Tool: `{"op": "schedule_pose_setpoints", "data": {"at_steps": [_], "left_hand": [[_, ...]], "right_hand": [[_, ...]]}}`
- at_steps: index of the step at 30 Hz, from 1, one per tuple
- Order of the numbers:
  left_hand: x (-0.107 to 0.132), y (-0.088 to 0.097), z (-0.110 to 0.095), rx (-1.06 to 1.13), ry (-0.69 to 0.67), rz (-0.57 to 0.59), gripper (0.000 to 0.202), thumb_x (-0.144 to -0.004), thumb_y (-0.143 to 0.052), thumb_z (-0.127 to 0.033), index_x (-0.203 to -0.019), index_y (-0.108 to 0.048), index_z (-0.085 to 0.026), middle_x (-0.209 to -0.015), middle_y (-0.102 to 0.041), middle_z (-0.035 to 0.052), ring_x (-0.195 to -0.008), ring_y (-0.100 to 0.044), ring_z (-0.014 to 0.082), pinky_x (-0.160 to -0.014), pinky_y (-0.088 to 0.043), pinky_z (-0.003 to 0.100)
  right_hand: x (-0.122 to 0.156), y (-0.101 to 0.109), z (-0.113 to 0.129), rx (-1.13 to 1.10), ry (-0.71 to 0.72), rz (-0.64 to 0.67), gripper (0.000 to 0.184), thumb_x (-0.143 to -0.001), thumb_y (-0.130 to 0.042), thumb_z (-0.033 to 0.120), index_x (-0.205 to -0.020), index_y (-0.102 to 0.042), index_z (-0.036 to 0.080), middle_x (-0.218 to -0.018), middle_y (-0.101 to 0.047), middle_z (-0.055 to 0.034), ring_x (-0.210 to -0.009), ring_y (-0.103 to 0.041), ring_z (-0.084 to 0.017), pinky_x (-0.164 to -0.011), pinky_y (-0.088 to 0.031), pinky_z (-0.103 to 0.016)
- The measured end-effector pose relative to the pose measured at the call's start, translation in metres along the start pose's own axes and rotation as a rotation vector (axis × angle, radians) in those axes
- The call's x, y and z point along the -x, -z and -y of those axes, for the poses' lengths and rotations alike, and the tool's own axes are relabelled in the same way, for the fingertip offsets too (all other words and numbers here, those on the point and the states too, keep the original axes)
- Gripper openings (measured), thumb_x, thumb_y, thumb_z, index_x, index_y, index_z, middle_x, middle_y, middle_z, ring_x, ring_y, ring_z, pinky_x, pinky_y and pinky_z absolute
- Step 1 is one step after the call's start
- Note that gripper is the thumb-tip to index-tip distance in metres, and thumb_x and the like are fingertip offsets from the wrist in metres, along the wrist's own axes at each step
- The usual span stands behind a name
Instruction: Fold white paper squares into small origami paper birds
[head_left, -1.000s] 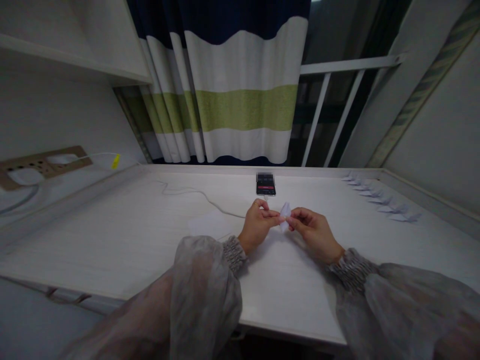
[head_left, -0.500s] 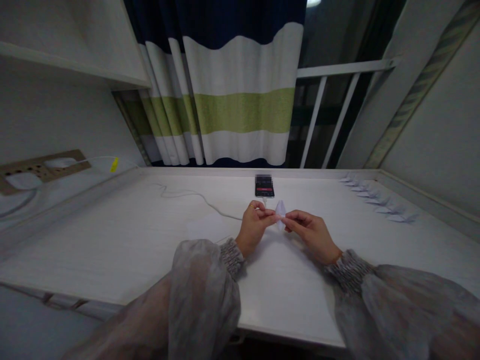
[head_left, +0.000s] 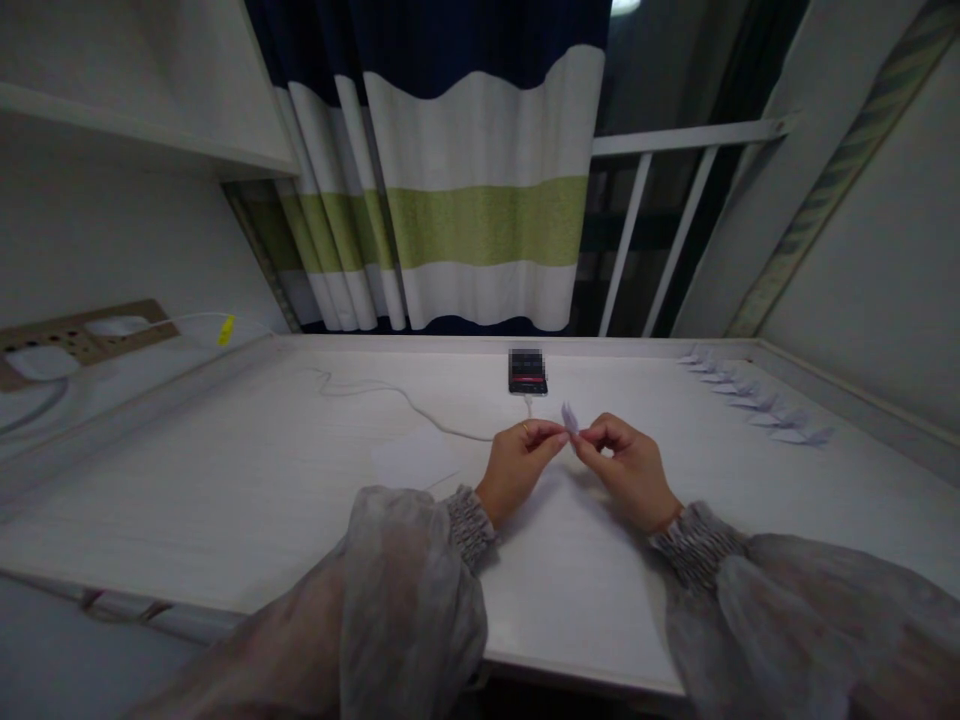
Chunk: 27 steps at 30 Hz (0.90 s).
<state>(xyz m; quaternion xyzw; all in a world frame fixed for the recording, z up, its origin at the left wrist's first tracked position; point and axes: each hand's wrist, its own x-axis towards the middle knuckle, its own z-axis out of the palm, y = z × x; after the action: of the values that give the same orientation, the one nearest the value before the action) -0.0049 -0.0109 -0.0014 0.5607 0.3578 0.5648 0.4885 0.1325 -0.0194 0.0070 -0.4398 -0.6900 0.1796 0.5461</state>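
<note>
Folded paper (head_left: 570,416) apparently narrower than before

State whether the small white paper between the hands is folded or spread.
Folded: the small white paper shows as a narrow, pointed shape, pinched by left hand and right hand.

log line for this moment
left hand: pinching folded paper | right hand: pinching same paper | phone: on desk beyond hands
</note>
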Motion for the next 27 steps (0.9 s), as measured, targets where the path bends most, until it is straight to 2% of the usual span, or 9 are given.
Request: {"op": "schedule_pose_setpoints", "data": {"at_steps": [5, 9, 14, 18, 20, 23, 27], "left_hand": [[0.000, -0.004, -0.003, 0.175, 0.038, 0.092, 0.025, -0.058, -0.069, -0.025, -0.079, -0.061, -0.013, -0.074, -0.065, 0.0027, -0.072, -0.059, 0.0128, -0.078, -0.045, 0.029], [-0.002, 0.000, -0.005, 0.149, 0.029, 0.141, 0.023, -0.060, -0.068, -0.029, -0.075, -0.064, -0.012, -0.070, -0.064, 0.0025, -0.071, -0.059, 0.0138, -0.078, -0.045, 0.030], [-0.003, 0.003, -0.008, 0.087, 0.037, 0.120, 0.023, -0.063, -0.065, -0.031, -0.075, -0.066, -0.012, -0.068, -0.062, 0.0023, -0.066, -0.055, 0.0116, -0.069, -0.045, 0.025], [-0.003, 0.003, -0.007, 0.090, 0.050, 0.151, 0.020, -0.062, -0.066, -0.029, -0.075, -0.066, -0.014, -0.076, -0.060, 0.0018, -0.068, -0.054, 0.0101, -0.063, -0.044, 0.022], [-0.003, 0.003, -0.005, 0.142, 0.058, 0.164, 0.026, -0.059, -0.068, -0.026, -0.081, -0.063, -0.014, -0.073, -0.059, 0.0006, -0.065, -0.054, 0.0090, -0.062, -0.044, 0.022], [-0.004, 0.003, -0.003, 0.207, 0.068, 0.104, 0.042, -0.055, -0.071, -0.020, -0.092, -0.053, -0.015, -0.064, -0.057, -0.0035, -0.057, -0.054, 0.0073, -0.060, -0.045, 0.023], [-0.005, 0.004, -0.003, 0.177, 0.043, 0.064, 0.034, -0.054, -0.071, -0.017, -0.079, -0.048, -0.014, -0.063, -0.055, -0.0037, -0.056, -0.053, 0.0064, -0.057, -0.044, 0.021]], "right_hand": [[-0.002, 0.003, 0.000, 0.148, 0.224, 0.099, 0.013, -0.074, -0.053, 0.022, -0.062, -0.053, 0.018, -0.060, -0.051, -0.0006, -0.055, -0.049, -0.012, -0.051, -0.040, -0.025], [-0.001, 0.003, 0.002, 0.159, 0.252, 0.157, 0.008, -0.078, -0.052, 0.024, -0.074, -0.057, 0.019, -0.068, -0.056, -0.0028, -0.061, -0.053, -0.014, -0.056, -0.044, -0.027], [-0.001, 0.005, 0.004, 0.099, 0.199, 0.161, 0.009, -0.078, -0.053, 0.027, -0.075, -0.056, 0.019, -0.068, -0.053, -0.0017, -0.061, -0.051, -0.013, -0.056, -0.044, -0.026], [-0.002, 0.006, 0.000, 0.011, 0.176, 0.135, 0.009, -0.077, -0.053, 0.028, -0.080, -0.053, 0.019, -0.073, -0.051, -0.0019, -0.064, -0.050, -0.013, -0.058, -0.044, -0.027], [-0.002, 0.006, -0.003, -0.031, 0.148, 0.170, 0.012, -0.077, -0.054, 0.028, -0.085, -0.053, 0.020, -0.077, -0.051, -0.0027, -0.068, -0.051, -0.014, -0.061, -0.045, -0.028], [-0.002, 0.004, -0.006, -0.118, 0.045, 0.194, 0.017, -0.074, -0.057, 0.030, -0.087, -0.052, 0.020, -0.075, -0.052, -0.0019, -0.067, -0.052, -0.014, -0.060, -0.045, -0.027], [-0.002, 0.002, -0.006, -0.224, -0.055, 0.185, 0.022, -0.070, -0.061, 0.031, -0.086, -0.051, 0.019, -0.071, -0.050, 0.0000, -0.064, -0.050, -0.013, -0.057, -0.044, -0.026]]}}
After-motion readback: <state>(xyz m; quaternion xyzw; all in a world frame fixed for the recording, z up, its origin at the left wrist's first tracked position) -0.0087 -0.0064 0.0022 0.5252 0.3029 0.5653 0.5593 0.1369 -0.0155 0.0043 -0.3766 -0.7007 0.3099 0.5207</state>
